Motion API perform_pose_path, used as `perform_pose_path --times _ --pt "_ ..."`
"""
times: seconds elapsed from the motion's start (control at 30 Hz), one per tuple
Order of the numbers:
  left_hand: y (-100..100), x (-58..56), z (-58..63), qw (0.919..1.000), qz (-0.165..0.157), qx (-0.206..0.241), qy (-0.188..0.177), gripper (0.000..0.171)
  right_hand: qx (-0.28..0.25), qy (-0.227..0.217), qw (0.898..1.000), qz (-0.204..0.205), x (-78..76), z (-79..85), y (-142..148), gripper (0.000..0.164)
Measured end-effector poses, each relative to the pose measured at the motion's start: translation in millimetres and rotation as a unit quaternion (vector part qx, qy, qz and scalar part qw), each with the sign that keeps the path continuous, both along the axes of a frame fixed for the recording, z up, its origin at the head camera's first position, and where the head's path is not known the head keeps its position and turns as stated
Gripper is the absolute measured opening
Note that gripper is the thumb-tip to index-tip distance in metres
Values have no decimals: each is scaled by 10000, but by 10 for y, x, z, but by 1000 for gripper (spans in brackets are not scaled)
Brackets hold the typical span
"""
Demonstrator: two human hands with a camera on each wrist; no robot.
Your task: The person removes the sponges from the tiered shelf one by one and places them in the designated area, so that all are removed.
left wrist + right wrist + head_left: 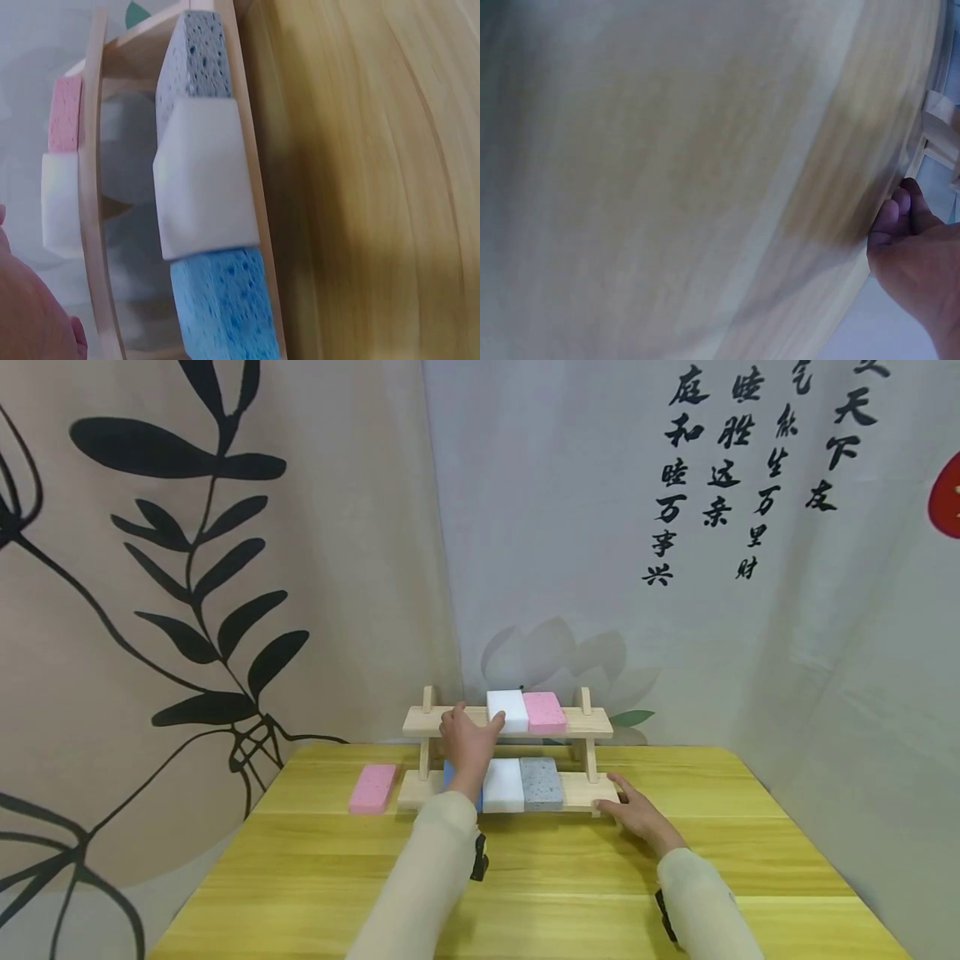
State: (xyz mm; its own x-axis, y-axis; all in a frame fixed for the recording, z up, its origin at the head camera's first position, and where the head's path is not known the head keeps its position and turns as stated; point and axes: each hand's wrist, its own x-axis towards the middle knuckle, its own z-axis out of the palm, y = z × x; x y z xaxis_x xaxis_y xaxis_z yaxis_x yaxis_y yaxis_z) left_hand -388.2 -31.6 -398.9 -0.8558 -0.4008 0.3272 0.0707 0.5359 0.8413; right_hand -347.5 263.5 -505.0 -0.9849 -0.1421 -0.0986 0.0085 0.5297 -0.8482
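A two-tier wooden rack [588, 722] stands on the table. On its upper board are a white sponge [507, 711] and a pink sponge [543, 712], side by side. Its lower board carries a blue sponge [225, 304], a white sponge [503, 785] and a grey speckled sponge [542, 783]. My left hand [468, 743] is at the upper board, thumb beside the upper white sponge and fingers spread to its left; no sponge shows between them. From the head, my left wrist partly hides the blue sponge. My right hand [637, 814] holds the lower board's right end.
Another pink sponge [372, 788] lies flat on the wooden table [300, 868], left of the rack. Behind the table hangs a pale cloth [360, 568] printed with dark leaves and writing.
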Motion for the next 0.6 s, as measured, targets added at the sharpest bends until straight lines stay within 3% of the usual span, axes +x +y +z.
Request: perform_pose_path --times 0.33,0.6 --pt "289 -51 -14 9995 171 -226 -105 78 44 53 10000 -23 24 -6 4 90" --pt "391 -77 -37 9988 356 -272 -187 79 -64 100 9998 -148 28 7 -25 83"
